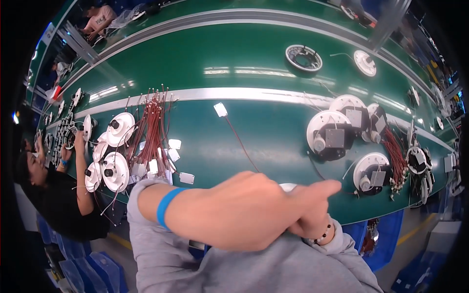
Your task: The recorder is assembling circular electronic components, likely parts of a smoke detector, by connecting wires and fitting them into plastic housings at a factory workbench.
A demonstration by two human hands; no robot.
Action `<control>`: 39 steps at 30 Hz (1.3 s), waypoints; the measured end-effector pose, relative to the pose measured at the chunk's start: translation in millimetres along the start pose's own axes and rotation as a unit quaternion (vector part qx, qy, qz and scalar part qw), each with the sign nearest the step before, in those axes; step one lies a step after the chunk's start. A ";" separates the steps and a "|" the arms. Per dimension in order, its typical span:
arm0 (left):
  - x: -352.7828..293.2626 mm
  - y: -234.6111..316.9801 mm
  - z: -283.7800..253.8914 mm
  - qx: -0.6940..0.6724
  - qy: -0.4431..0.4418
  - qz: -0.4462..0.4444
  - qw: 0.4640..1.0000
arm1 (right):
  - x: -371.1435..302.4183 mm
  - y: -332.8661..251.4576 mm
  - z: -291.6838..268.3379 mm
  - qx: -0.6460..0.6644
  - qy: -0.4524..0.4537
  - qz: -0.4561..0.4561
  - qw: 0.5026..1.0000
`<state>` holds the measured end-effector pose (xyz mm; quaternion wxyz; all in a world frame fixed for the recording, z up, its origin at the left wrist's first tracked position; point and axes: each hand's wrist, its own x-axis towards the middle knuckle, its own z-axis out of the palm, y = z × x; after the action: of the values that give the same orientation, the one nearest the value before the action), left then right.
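My left hand [244,207], with a blue band on its wrist, reaches across the front of me, its fingers closed and bent away from view. Close against it is my right hand [312,219], a beaded bracelet at the wrist; its fingers look curled and are mostly covered. Just beyond the hands, a sliver of a white round part [287,187] shows; most of it is hidden. A reddish cable [238,139] runs from behind my left hand to a small white plate [221,109] lying on the green table. What each hand grips cannot be made out.
To the left lie a bundle of red cables [152,122] and white round housings [117,171]. On the right are housings with dark brackets [334,139] and more red cables [394,154]. A ring-shaped part [304,58] sits beyond the metal rail. A co-worker [63,195] works at left.
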<state>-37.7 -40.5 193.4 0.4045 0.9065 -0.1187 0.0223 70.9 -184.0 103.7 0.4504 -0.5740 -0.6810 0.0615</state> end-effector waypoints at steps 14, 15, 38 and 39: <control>-7.0 -132.5 12.8 -0.277 -0.018 -0.088 0.957 | -1.8 50.8 39.2 0.271 -0.093 0.258 0.923; -9.0 -147.0 10.7 -0.345 0.077 -0.100 0.930 | 5.3 55.1 37.6 0.267 -0.123 0.312 0.903; -28.3 -203.9 57.4 0.228 0.473 -0.097 0.845 | 16.1 124.2 44.2 0.210 0.006 0.440 0.873; -29.1 -202.3 54.8 0.197 0.505 -0.088 0.836 | 21.1 123.1 43.6 0.211 -0.013 0.451 0.867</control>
<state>-21.8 55.2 5.3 0.2215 0.8363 0.1889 0.4645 131.9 -106.4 15.6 0.4750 -0.7091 -0.3248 0.4076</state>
